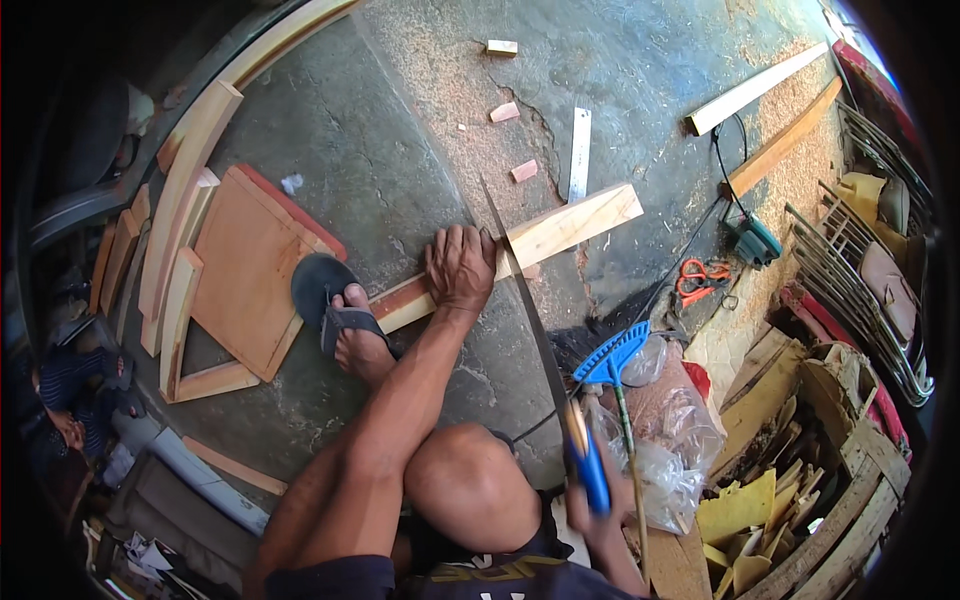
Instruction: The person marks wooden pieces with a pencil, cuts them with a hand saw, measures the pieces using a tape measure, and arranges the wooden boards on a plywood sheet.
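Observation:
A pale wooden plank lies slantwise across the middle, and my sandalled foot rests at its left end. My left hand grips the plank from above, with its fingers bent over the far edge. Just right of those fingers, the long blade of a handsaw crosses the plank. The saw's blue handle is in my right hand, which is smeared by motion and partly hidden. How deep the cut goes, I cannot tell.
Small wood offcuts and a metal ruler lie beyond the plank. To the right are orange-handled scissors, a green power tool with a cord, a blue rake-like broom head and scrap wood. Boards lie left.

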The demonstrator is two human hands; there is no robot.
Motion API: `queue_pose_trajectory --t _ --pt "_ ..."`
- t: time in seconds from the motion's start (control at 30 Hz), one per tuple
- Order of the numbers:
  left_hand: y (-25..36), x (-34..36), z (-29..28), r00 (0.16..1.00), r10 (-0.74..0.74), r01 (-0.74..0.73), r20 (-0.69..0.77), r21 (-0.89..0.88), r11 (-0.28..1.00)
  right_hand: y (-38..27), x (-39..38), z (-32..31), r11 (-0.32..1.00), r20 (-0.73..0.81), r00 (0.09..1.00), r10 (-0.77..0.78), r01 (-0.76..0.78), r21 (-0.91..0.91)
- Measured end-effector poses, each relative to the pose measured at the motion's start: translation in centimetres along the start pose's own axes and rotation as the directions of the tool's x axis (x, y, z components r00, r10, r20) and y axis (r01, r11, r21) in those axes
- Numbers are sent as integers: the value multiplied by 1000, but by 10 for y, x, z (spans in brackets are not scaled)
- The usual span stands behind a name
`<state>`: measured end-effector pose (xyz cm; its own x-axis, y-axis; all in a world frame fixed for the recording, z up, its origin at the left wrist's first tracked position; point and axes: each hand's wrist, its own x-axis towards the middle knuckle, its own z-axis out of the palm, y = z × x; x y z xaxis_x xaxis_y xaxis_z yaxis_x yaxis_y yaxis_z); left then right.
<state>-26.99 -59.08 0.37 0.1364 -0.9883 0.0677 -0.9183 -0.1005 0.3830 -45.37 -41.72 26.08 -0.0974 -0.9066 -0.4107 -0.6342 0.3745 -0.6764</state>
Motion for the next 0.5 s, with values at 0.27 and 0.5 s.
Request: queue_pose_trajectory --t 0.27,0.5 --pt "-15 -4 7 999 -17 18 -31 26 1000 17 -18 11 988 -4 993 -121 120 -95" --pt "2 -9 7 999 -18 21 48 -64 998 22 90 63 993 -83 989 -119 116 -31"
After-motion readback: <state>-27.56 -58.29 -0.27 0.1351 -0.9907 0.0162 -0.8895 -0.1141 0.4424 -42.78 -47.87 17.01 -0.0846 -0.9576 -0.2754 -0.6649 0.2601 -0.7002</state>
